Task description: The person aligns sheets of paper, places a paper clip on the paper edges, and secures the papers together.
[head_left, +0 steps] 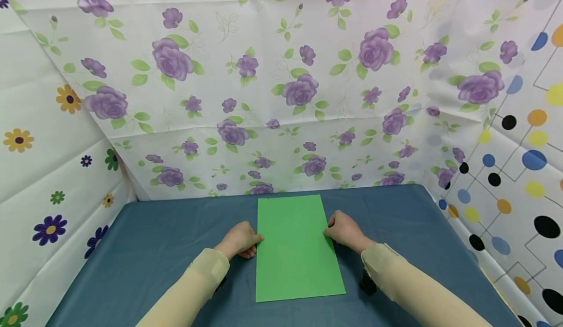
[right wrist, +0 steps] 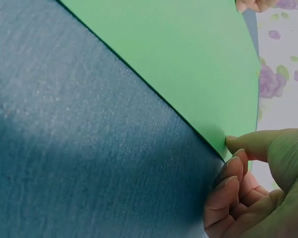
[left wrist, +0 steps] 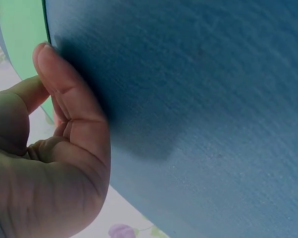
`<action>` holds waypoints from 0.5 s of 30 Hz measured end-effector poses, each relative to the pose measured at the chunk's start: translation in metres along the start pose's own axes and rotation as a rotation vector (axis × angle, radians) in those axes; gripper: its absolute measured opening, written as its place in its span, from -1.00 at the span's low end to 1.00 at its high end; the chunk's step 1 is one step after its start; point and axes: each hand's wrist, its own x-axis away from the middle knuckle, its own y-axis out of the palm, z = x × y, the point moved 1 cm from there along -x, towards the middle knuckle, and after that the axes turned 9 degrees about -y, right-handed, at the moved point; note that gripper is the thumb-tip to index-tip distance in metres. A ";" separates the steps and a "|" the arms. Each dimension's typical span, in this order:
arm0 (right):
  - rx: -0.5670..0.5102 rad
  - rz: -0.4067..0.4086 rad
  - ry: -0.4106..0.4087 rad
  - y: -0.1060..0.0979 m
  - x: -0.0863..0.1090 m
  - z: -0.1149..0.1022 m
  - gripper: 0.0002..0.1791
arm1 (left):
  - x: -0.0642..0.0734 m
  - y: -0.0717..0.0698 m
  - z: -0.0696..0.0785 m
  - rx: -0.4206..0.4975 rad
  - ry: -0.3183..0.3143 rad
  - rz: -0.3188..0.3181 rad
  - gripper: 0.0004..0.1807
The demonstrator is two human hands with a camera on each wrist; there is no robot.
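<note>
A flat rectangular sheet of green paper [head_left: 296, 249] lies over the middle of the blue-covered table, one short side toward the person. At its left edge the left hand [head_left: 239, 241] pinches it, thumb on top and the other fingers curled beneath. The right hand [head_left: 347, 231] pinches the opposite edge the same way. In the right wrist view the right thumb presses on the green paper [right wrist: 164, 59] with curled fingers below its edge. The left wrist view shows only a strip of the paper [left wrist: 23, 34] beside the left hand [left wrist: 65, 134].
The blue tablecloth [head_left: 176, 234] spreads around the paper on every side. Behind it hangs a white curtain [head_left: 272, 97] with purple roses. A flowered cloth [head_left: 44, 170] stands on the left and a dotted one [head_left: 519, 180] on the right.
</note>
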 end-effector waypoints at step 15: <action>0.038 0.036 -0.083 -0.016 0.013 -0.003 -0.80 | 0.013 -0.017 0.007 -0.045 0.070 0.173 -0.57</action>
